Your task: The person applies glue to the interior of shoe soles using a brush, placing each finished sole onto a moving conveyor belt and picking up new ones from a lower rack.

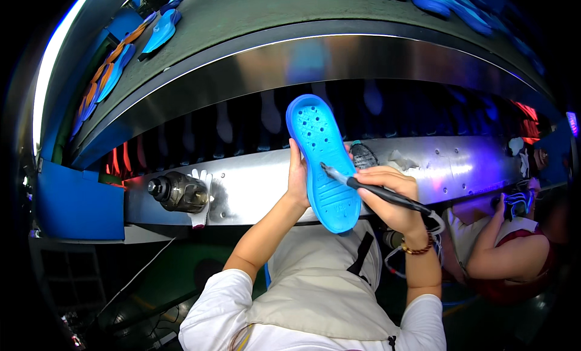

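Note:
A blue shoe sole (331, 201) with several small round holes near its far end is held up in front of my body. My left hand (298, 178) grips it along its left edge, the thumb lying on the near side and the other fingers hidden behind. My right hand (393, 200) is closed around a black-handled brush (393, 196) with a pale head and dark tip. That tip rests on or just above the middle of the sole's inner face; I cannot tell whether it touches. A cord or tube runs from the handle's rear end past my right wrist.
A steel ledge (254, 169) bears a dark glass bottle (178, 190), a white glove (203, 212) and a dark oval brush (364, 155). Beyond, a green conveyor belt (266, 15) carries more soles (162, 31). At the right, another person (508, 248) handles a blue piece.

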The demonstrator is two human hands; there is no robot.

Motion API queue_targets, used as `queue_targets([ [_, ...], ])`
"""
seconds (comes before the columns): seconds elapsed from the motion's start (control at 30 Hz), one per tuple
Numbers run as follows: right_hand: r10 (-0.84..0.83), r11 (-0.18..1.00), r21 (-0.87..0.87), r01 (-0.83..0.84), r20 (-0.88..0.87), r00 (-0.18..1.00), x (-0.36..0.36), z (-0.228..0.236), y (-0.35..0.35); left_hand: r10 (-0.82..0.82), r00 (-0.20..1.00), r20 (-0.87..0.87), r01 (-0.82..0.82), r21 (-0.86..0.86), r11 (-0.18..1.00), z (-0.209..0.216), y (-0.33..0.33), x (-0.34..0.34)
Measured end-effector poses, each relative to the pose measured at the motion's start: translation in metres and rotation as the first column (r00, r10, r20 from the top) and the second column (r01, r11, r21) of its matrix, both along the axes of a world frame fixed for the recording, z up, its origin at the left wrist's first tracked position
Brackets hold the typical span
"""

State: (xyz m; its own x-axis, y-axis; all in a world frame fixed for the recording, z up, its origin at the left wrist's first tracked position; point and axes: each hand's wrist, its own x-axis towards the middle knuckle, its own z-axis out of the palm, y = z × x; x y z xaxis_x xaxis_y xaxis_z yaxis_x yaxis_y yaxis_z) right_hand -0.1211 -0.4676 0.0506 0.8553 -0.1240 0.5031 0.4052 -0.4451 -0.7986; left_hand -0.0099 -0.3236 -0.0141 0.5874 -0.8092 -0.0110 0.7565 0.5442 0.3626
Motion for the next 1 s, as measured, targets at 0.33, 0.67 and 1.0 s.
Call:
queue_targets([
  [0.33,0.271,0.961,0.086,-0.262,-0.108,0.957,-0.025,-0.007,-0.003,-0.009,1.0,0.021,0.01,-0.087,0.996,0.033,0.004,0.013],
  [0.67,0.246,0.294,0.951,-0.092,0.018,0.969,-0.02,-0.019,0.014,0.048,0.955,0.294,-0.042,-0.026,0.999,0.061,0.0,-0.007],
  [1.0,0.235,0.907,0.365,-0.209,-0.027,0.972,-0.015,0.002,0.009,0.162,0.985,0.054,-0.165,0.037,0.986,0.055,-0.005,-0.007],
])
